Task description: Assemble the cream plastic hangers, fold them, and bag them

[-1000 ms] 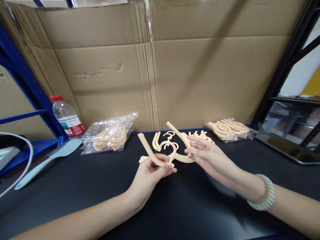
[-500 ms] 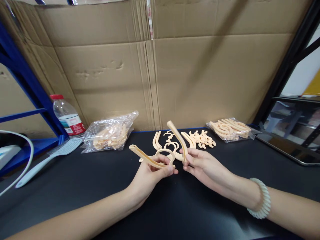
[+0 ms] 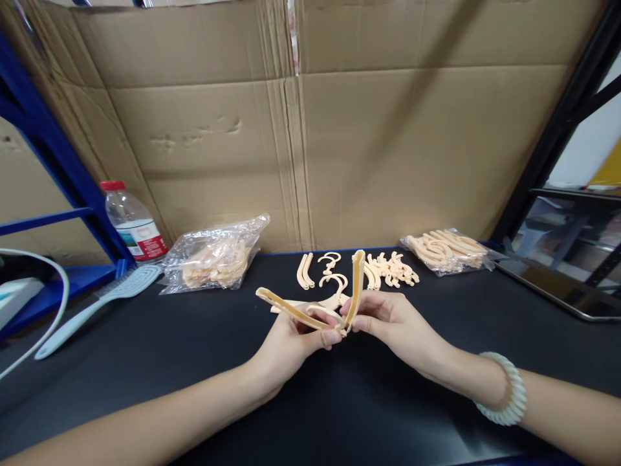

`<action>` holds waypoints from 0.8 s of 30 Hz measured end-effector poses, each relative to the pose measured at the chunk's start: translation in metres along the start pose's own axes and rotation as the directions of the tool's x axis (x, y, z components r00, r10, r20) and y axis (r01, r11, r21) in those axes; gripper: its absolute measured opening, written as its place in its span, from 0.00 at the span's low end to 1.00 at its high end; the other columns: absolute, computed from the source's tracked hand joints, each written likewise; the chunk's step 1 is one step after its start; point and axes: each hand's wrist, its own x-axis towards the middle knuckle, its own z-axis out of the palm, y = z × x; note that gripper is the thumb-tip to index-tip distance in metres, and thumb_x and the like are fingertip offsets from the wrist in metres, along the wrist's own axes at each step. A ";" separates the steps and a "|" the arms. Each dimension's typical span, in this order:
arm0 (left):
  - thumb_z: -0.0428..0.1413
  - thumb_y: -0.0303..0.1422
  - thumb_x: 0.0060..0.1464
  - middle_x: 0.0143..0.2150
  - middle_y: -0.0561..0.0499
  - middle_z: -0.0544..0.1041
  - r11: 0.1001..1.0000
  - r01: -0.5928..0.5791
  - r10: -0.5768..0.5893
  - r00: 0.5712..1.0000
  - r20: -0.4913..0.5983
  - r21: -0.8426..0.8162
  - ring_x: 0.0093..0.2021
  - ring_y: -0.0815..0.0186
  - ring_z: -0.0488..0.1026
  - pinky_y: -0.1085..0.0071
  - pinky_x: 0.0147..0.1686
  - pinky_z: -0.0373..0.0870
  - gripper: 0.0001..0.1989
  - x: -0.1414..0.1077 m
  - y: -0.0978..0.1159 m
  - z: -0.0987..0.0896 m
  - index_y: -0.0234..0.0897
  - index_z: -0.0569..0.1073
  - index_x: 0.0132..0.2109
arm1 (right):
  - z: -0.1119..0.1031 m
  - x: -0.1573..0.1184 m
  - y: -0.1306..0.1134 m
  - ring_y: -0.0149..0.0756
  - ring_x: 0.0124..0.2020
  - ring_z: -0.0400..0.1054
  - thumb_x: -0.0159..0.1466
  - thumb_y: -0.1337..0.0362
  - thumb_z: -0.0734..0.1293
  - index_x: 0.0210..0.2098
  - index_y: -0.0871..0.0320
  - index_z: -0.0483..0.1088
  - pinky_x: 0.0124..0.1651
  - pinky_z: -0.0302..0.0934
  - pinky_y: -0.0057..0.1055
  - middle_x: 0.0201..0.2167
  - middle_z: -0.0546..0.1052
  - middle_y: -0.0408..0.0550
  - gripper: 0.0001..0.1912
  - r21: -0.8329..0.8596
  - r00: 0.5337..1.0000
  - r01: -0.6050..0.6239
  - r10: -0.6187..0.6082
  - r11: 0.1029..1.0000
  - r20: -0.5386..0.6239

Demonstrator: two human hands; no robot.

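Observation:
My left hand is closed on a long curved beige strip with a groove along it; a beige hook-shaped piece is at its fingers too. Between the fingers of my right hand is a second grooved beige strip, standing nearly upright. The lower ends of both strips meet in a V between my fingertips. Whether they are joined cannot be made out. Just behind lie loose beige curved strips, hooks and a heap of small beige pieces.
On the black table a clear bag of beige parts lies left and another bag right. Further left are a hairbrush, a bottle and a white cable. A dark flat tablet-like thing lies right. Cardboard stands behind.
My right hand has brought its strip left and down against the end of the left strip, turning its grooved side toward me. The hook-shaped piece has tilted flatter.

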 end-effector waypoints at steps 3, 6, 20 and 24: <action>0.65 0.26 0.42 0.26 0.53 0.76 1.000 -0.003 0.003 1.000 0.003 0.004 0.26 0.72 0.68 0.76 0.29 0.67 0.04 -0.002 0.000 0.000 0.33 0.78 0.27 | 0.000 0.000 -0.001 0.35 0.39 0.74 0.56 0.69 0.70 0.33 0.57 0.76 0.46 0.66 0.33 0.33 0.79 0.43 0.05 -0.041 1.000 0.016 -0.015 0.999 0.018; 0.65 0.25 0.43 0.25 0.54 0.75 1.000 -0.015 0.015 1.000 0.001 0.004 0.26 0.72 0.67 0.76 0.29 0.66 0.03 -0.003 0.000 0.001 0.34 0.78 0.27 | 0.000 0.000 0.000 0.35 0.38 0.74 0.56 0.69 0.70 0.33 0.57 0.76 0.45 0.67 0.32 0.32 0.79 0.43 0.04 -0.066 1.000 0.024 -0.024 0.998 0.009; 0.68 0.29 0.39 0.24 0.55 0.74 0.996 0.039 -0.051 0.989 -0.139 -0.085 0.27 0.72 0.68 0.76 0.31 0.66 0.09 -0.005 0.000 0.004 0.33 0.74 0.27 | 0.010 -0.005 0.005 0.35 0.35 0.75 0.54 0.67 0.72 0.30 0.57 0.76 0.42 0.70 0.31 0.30 0.80 0.44 0.04 -0.075 0.996 0.038 -0.043 0.996 -0.076; 0.68 0.31 0.40 0.25 0.55 0.75 0.992 0.058 -0.074 0.986 -0.149 -0.111 0.27 0.73 0.70 0.76 0.31 0.67 0.11 -0.005 0.001 0.005 0.34 0.73 0.29 | 0.011 -0.004 0.006 0.34 0.32 0.75 0.52 0.64 0.74 0.30 0.59 0.76 0.40 0.70 0.32 0.28 0.79 0.45 0.07 -0.060 0.992 0.001 -0.008 0.998 -0.126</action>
